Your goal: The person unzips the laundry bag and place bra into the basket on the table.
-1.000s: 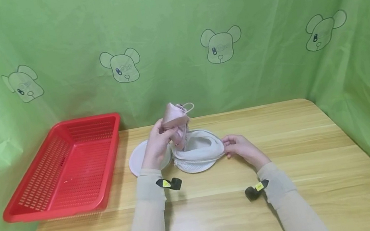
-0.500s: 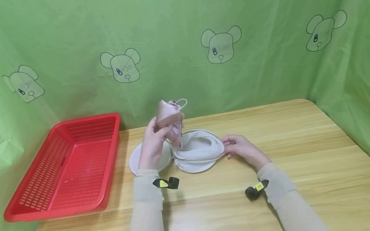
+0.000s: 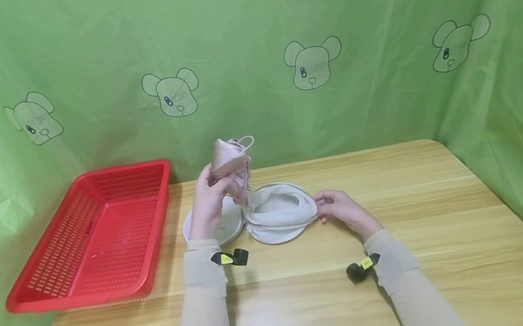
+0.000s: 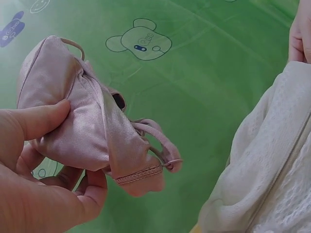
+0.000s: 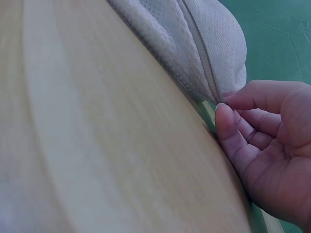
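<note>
Folded on itself, a pink satiny ballet slipper [image 4: 87,116] with thin cord loops is gripped by my left hand [image 3: 209,200], thumb on the near side and fingers beneath. It hangs above the left side of a white mesh laundry bag [image 3: 285,233], whose zipped top gapes. The bag's round flap [image 3: 230,222] lies to the left, partly behind my left hand. My right hand [image 3: 343,211] pinches the bag's right edge between thumb and forefinger, at the end of the zip [image 5: 209,63]. What lies inside the bag cannot be made out.
A red plastic basket [image 3: 156,259] with perforated sides stands left of the bag, by the table's left edge. The wooden table [image 3: 432,204] is bordered by green curtains [image 3: 253,113] at the back and sides.
My left hand has moved left and slightly up with the slipper, from over the bag's opening towards the flap. My right hand and the bag have stayed in place.
</note>
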Demonstrator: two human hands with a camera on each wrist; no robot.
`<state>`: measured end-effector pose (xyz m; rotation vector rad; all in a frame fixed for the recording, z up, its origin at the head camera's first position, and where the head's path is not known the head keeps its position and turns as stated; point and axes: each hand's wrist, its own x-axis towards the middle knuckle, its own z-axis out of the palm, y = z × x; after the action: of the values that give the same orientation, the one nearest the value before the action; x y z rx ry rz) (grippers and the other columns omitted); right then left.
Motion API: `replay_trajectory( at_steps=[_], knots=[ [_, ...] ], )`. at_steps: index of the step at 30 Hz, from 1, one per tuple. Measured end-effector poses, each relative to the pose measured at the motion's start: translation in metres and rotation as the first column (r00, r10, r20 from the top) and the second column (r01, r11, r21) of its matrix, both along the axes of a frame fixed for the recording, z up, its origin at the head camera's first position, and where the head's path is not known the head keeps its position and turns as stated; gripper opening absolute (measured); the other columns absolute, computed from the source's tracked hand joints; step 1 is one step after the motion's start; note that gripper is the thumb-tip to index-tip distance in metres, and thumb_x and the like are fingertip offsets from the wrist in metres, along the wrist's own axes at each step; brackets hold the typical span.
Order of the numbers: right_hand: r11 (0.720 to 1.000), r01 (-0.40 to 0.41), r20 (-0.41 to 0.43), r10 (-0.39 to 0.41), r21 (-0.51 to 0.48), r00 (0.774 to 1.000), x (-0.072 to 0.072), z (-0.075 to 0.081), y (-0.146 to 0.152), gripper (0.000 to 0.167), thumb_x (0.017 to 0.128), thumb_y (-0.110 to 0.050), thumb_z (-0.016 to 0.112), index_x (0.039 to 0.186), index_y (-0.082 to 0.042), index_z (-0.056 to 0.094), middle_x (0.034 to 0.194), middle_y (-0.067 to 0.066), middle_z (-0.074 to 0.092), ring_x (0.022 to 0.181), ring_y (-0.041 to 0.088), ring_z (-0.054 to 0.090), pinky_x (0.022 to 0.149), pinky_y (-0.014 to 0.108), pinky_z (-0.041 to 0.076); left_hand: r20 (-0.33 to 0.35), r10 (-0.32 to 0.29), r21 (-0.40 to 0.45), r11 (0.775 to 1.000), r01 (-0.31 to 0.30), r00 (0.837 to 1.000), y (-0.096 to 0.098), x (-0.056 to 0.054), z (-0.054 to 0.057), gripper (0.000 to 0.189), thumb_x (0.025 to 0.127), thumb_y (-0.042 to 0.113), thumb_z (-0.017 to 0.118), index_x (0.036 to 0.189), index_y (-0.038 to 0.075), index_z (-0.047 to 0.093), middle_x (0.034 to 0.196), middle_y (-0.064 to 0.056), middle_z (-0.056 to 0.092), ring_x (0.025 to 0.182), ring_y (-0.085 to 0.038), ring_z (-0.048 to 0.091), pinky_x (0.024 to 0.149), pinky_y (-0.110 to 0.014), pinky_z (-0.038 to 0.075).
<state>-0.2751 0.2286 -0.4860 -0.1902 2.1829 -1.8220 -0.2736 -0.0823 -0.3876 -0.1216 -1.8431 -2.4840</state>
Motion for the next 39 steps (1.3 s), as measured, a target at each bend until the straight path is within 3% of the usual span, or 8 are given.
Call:
replay_trajectory(
  at_steps=[6, 14, 22, 32, 39],
  knots=[
    [1.000, 0.005, 0.001, -0.005, 0.003, 1.000, 0.000, -0.001, 0.000, 0.043, 0.086, -0.001, 0.063, 0.124, 0.014, 0.050, 0.091, -0.003, 0.064, 0.076, 0.010, 0.061, 0.066, 0.022, 0.055, -0.006, 0.039, -0.015, 0.999, -0.039, 0.999, -0.005, 0.001, 0.001, 0.051, 0.088, -0.002, 0.061, 0.137, 0.003, 0.048, 0.127, -0.011, 0.057, 0.112, -0.018, 0.056, 0.100, -0.034, 0.046],
    [1.000, 0.005, 0.002, -0.005, -0.002, 1.000, -0.001, 0.000, 0.000, 0.044, 0.085, -0.001, 0.064, 0.124, 0.015, 0.049, 0.090, -0.003, 0.065, 0.077, 0.009, 0.062, 0.066, 0.022, 0.055, -0.013, 0.071, -0.008, 0.997, -0.071, 0.997, -0.011, -0.001, 0.001, 0.051, 0.088, -0.002, 0.061, 0.137, 0.002, 0.047, 0.130, -0.014, 0.055, 0.112, -0.017, 0.056, 0.104, -0.036, 0.045],
    [1.000, -0.002, 0.003, 0.002, -0.007, 1.000, -0.001, -0.002, 0.001, 0.045, 0.086, -0.002, 0.064, 0.125, 0.015, 0.049, 0.091, -0.003, 0.065, 0.077, 0.009, 0.062, 0.067, 0.022, 0.055, -0.028, 0.139, 0.005, 0.990, -0.139, 0.990, -0.014, -0.002, 0.002, 0.049, 0.087, -0.005, 0.062, 0.134, -0.001, 0.049, 0.117, -0.007, 0.058, 0.104, -0.012, 0.057, 0.097, -0.028, 0.047],
    [1.000, -0.002, 0.003, 0.002, -0.017, 1.000, -0.002, -0.003, 0.002, 0.044, 0.086, -0.001, 0.065, 0.124, 0.014, 0.049, 0.090, -0.004, 0.066, 0.077, 0.009, 0.062, 0.067, 0.022, 0.055, -0.054, 0.213, -0.058, 0.975, -0.216, 0.976, -0.024, 0.002, 0.007, 0.050, 0.087, -0.001, 0.065, 0.134, 0.001, 0.051, 0.128, -0.015, 0.058, 0.108, -0.013, 0.056, 0.101, -0.031, 0.044],
    [1.000, -0.002, 0.000, 0.002, -0.012, 1.000, -0.002, -0.003, 0.001, 0.045, 0.086, -0.001, 0.064, 0.125, 0.014, 0.049, 0.091, -0.003, 0.066, 0.078, 0.010, 0.062, 0.067, 0.022, 0.055, -0.075, 0.270, -0.133, 0.951, -0.278, 0.960, -0.028, 0.004, 0.010, 0.047, 0.087, 0.000, 0.066, 0.133, 0.001, 0.053, 0.120, -0.014, 0.060, 0.102, -0.011, 0.056, 0.095, -0.025, 0.046]
  ],
)
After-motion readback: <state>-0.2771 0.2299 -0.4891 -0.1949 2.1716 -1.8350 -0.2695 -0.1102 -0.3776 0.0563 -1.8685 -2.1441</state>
